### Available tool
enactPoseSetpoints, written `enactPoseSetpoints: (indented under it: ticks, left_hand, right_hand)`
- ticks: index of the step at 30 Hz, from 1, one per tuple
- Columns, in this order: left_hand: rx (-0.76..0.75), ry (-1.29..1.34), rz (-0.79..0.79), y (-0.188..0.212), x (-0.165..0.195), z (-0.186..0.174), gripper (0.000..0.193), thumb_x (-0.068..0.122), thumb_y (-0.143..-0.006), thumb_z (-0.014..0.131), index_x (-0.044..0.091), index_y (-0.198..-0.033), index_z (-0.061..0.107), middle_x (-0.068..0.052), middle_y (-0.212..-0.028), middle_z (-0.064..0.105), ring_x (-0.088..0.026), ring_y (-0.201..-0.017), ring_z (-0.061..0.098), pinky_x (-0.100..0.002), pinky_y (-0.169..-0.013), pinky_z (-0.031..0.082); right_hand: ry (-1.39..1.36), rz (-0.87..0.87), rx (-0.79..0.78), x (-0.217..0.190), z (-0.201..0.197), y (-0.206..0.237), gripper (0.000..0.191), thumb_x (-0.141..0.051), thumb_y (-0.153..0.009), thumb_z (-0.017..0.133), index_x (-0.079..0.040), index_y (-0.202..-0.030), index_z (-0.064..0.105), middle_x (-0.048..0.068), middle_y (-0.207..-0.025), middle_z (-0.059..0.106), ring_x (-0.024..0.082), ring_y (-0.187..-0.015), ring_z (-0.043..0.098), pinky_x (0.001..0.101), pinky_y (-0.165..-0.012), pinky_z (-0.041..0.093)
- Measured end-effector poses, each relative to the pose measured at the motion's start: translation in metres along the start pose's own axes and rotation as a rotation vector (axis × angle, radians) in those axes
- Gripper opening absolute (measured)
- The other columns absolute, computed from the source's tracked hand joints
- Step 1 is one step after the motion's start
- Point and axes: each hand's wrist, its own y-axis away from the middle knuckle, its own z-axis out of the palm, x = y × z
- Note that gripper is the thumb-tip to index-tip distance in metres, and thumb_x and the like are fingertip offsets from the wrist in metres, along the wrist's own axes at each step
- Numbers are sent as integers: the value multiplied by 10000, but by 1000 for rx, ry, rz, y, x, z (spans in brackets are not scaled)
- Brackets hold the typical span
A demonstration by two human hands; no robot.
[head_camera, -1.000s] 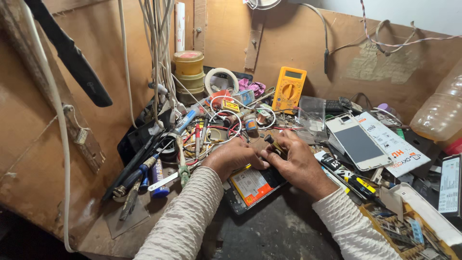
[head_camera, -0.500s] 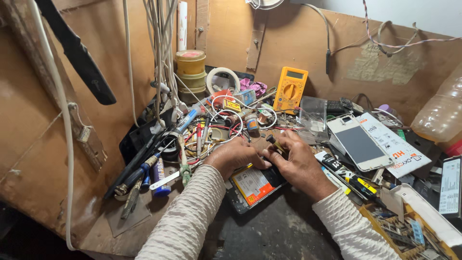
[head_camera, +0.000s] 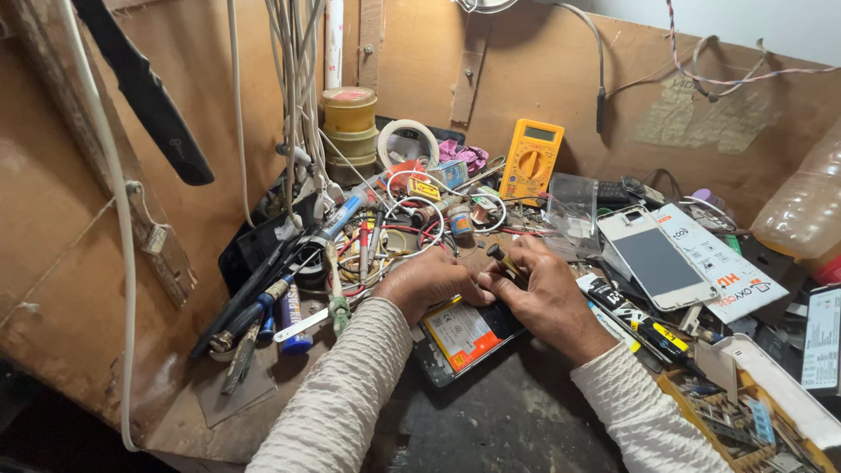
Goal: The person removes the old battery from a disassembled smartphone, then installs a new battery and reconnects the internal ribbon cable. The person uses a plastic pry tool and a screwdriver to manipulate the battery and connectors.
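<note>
While bent over a cluttered workbench, busy with both hands on an opened phone lying back-up near the middle. Far left: a black blade-like tool hanging on the brown board, a pale cable drooping beside it. Next, a heap of screwdrivers and pliers fanned out on the left of the bench, a bundle of white wires dangling above. Behind these, stacked yellow tape rolls and a white tape ring at the far wall. Left hand curled, resting on the phone's far left edge, fingers bent down against it; exactly what is pinched cannot be told. Orange-labelled battery showing inside the phone, just near of both hands. Right hand closed around a small dark-handled screwdriver, tip pointing down toward the phone's far edge, thumb touching the left hand's fingertips. Further back, a yellow multimeter propped against the wall. Right of the hands, a white-framed phone lying screen-up, a printed white box just beside it. Black-and-yellow tool near the right wrist. Far right, a clear plastic bottle, and a yellow parts tray at the near right corner.
</note>
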Motion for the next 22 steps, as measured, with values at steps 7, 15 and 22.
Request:
enactPoseSetpoints:
  ticks: [7, 15, 22]
  left_hand:
    - [-26, -8, 82, -1, -2, 0, 351, -28, -655, 760, 35, -1000, 779, -58, -873, 774, -168, -758, 719, -322, -705, 574]
    - [27, -24, -15, 4, 5, 3, 280, -11, -644, 806, -2, -923, 795, -107, -830, 791, -198, -680, 744, -345, -648, 599]
    - [17, -5, -7, -5, 22, 3, 266, -15, -657, 819, -11, -921, 786, -120, -847, 791, -213, -699, 749, -349, -666, 600]
  right_hand:
    - [32, -57, 22, 3, 1, 0, 266, -232, -841, 795, 16, -878, 707, 123, -933, 610, 251, -910, 634, 378, -810, 502]
    - [-161, 64, -14, 10, 0, 1, 237, -227, -833, 804, -1, -893, 764, 61, -940, 628, 146, -868, 633, 312, -762, 512]
    - [-207, 75, 10, 20, 1, 2, 222, -203, -864, 773, 6, -933, 745, 61, -955, 681, 140, -889, 640, 302, -802, 514]
